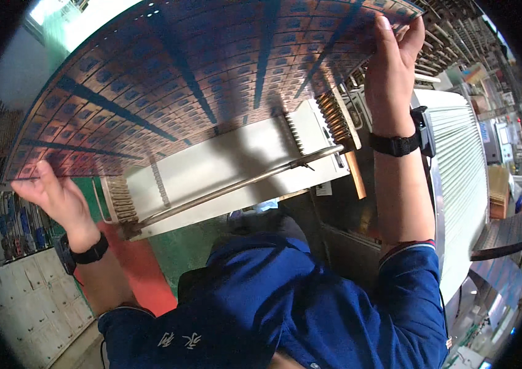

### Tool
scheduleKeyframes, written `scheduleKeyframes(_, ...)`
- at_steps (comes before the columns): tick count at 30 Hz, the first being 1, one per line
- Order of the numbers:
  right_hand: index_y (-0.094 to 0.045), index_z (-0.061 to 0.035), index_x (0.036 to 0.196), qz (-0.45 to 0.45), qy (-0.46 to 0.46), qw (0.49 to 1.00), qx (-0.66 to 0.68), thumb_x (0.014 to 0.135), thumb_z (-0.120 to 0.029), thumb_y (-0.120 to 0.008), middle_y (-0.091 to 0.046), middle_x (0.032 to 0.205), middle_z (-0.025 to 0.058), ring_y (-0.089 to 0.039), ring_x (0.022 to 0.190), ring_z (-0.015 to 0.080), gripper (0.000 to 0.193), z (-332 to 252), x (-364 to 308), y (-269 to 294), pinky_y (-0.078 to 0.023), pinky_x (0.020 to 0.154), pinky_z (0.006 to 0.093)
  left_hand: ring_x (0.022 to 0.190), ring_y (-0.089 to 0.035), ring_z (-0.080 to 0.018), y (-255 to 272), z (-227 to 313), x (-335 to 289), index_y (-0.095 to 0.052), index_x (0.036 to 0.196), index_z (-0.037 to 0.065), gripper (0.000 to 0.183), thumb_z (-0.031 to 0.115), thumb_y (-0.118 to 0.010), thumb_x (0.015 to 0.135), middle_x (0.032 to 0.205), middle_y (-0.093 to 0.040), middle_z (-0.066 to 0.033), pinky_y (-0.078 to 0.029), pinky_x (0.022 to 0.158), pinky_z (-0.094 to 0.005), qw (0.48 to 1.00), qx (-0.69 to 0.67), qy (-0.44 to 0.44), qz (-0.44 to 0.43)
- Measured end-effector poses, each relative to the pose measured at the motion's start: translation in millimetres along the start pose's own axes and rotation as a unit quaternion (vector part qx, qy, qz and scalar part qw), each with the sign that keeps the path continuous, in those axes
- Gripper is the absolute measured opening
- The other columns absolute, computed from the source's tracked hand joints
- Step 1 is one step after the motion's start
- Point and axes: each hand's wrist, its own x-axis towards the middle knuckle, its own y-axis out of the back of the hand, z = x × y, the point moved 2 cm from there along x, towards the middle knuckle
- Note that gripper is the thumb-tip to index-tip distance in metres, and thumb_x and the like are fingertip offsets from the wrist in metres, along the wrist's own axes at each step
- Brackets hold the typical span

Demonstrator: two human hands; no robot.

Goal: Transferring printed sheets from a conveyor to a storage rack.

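Observation:
A large copper-and-blue circuit board panel (211,74), printed with a repeating grid, is held up across the top of the head view. My left hand (58,197) grips its lower left corner, thumb on the near face. At the upper right corner, my right hand (393,67) pinches the panel's edge with the thumb in front. Below the panel stands a white rack (211,178) with a metal bar (236,190) along its near side. Rows of coiled springs or slots (333,114) line the rack's ends. The panel hides part of the rack.
On the right lies a white ribbed surface (458,184), with more panels (501,283) past it. Racks of metal prongs (451,31) stand at the upper right. A pale cabinet (33,301) is at the lower left, beside a red floor strip (141,270) and green floor (181,252).

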Motion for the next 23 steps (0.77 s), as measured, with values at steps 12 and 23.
scheduleKeyframes(12,-0.039,0.0038,0.139,-0.129,0.414,0.806,-0.404,0.098,-0.022,-0.052,-0.045,0.141,0.0198,-0.044,0.130,0.0282,0.051,-61.9,18.1,-0.3,-0.034,0.109,0.0414,0.139,-0.024,-0.0246,3.9,8.3,-1.1,-0.016,0.148,0.003,0.058,0.015,-0.047,0.100,0.149,-0.022,-0.0195,-0.018,0.115,-0.0359,0.996,0.082,-0.019,-0.004)
scheduleKeyframes(23,-0.031,-0.0150,0.148,-0.351,0.312,0.687,-0.555,0.084,-0.044,-0.070,-0.040,0.147,0.0117,-0.031,0.140,0.0313,0.080,27.3,-40.8,-103.3,-0.023,0.116,0.0467,0.136,-0.034,-0.0294,145.6,-1.9,2.4,-0.022,0.147,0.003,0.059,0.022,-0.049,0.098,0.151,-0.029,-0.0148,-0.019,0.116,-0.0410,0.992,0.128,0.011,-0.008)
